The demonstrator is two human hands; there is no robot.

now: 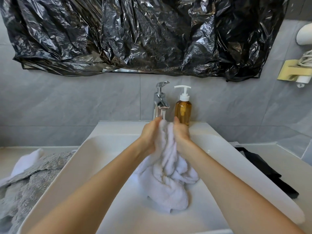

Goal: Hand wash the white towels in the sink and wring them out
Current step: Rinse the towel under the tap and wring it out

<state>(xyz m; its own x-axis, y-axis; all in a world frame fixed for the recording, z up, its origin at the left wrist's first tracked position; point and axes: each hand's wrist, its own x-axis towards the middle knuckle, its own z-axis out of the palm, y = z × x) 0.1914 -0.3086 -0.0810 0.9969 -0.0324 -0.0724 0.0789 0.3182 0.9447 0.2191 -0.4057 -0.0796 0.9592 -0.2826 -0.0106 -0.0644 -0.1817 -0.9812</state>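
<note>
Both hands, left hand (150, 134) and right hand (181, 134), clasp a white towel (168, 168) under the running faucet (160, 102), fingers curled around its upper end; its length hangs toward the sink (101, 149) basin below.

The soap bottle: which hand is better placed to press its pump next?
Probably the right hand: it holds the white towel directly in front of the soap bottle, while the left hand is under the faucet, farther away.
</note>
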